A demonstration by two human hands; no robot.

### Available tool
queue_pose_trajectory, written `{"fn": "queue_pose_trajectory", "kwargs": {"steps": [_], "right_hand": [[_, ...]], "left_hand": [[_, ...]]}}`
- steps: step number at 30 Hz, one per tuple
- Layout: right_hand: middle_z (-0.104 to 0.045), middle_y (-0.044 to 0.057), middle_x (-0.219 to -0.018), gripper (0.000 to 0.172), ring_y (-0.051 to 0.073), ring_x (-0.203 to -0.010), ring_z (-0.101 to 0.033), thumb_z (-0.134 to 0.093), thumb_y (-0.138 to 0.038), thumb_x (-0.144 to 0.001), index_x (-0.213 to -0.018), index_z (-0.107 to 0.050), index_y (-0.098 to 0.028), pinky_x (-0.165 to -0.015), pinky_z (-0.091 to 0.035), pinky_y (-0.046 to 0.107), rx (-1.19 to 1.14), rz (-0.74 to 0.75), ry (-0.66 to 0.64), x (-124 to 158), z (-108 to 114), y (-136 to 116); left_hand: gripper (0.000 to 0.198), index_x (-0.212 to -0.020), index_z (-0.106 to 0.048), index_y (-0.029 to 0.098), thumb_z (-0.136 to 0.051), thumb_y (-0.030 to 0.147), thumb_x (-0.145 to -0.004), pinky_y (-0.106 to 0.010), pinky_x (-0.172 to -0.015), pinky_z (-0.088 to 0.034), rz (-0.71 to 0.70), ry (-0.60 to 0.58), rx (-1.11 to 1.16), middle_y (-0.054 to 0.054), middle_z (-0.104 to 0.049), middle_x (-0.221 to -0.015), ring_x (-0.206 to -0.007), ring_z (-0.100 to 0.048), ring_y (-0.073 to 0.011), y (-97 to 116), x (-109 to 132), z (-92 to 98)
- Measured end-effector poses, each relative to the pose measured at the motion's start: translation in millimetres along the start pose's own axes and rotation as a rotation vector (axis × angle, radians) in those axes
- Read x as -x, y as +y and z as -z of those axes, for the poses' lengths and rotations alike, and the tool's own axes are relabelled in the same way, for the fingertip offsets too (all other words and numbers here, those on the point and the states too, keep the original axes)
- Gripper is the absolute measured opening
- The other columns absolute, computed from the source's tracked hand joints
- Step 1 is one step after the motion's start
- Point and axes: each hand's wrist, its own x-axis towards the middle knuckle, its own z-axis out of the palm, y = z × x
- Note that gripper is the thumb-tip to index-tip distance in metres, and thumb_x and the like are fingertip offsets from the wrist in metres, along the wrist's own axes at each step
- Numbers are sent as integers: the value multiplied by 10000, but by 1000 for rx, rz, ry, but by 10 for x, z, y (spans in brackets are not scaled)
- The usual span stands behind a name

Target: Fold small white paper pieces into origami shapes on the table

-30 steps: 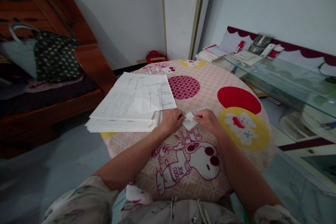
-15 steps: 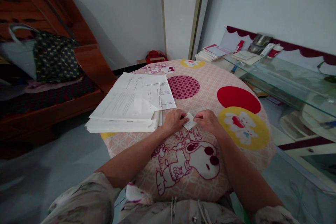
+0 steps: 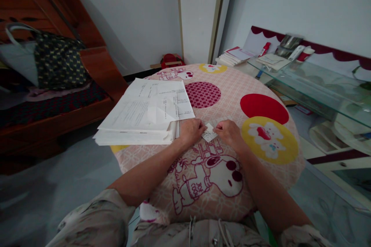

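Here, mid-crease, the left hand (image 3: pixel 191 131) and right hand (image 3: pixel 230 134) each keep a narrow grip on opposite edges of a small white folded paper square (image 3: pixel 209 135) lying on the round pink cartoon-print worktop (image 3: pixel 226 85). Sharpening the fold calls for even fingertip pressure. The dark dotted fabric bag (image 3: pixel 59 60) hides its contents.

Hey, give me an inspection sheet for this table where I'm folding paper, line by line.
Surface: round table under a pink cartoon-print cloth, lying flat.
Job's things: small folded paper between the hands; stack of printed sheets to its left, overhanging the table edge.
Clutter: nothing seen.
Hands: left hand and right hand curled, fingertips pinching the paper's opposite sides.
Cables: nothing seen.
Surroundings: wooden bench with patterned bag left; white floor-standing unit behind; glass shelf and booklets right.
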Motion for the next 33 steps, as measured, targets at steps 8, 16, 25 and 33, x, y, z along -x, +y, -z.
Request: {"fn": "queue_pose_trajectory", "kwargs": {"steps": [8,16,25,33], "right_hand": [[-724,85,-789,209,190,-738,-627,-625,-303,-864,-775,-756,-167,-614,-354,283,83,-57,-37,-6,12,-55],[-740,88,-821,229,190,-757,-641,-620,-323,-874,-823,-773,-160,-612,-353,282,134,-65,-59,-13,17,-70],[-726,78,-793,213,184,-727,-620,-629,-317,-866,-789,-764,-171,-604,-347,279,122,-59,-27,-7,-2,-69],[-732,84,-826,205,188,-750,-626,-649,-336,-859,-793,-754,-172,-612,-353,278,133,-49,-4,-12,-40,-50]], "left_hand": [[282,-901,-725,169,-559,394,-930,-294,-707,-435,45,-60,-66,-93,-724,-901,-864,-663,-227,69,-3,56],[299,-978,-706,149,-514,377,-960,-304,-761,-446,30,-56,-115,-119,-718,-960,-945,-662,-246,89,33,52],[310,-1003,-690,112,-488,346,-976,-319,-763,-444,31,-88,-133,-153,-712,-959,-949,-664,-267,115,15,65],[280,-1014,-670,113,-496,330,-977,-317,-749,-442,22,-59,-136,-149,-696,-953,-934,-654,-259,111,33,37]]}}
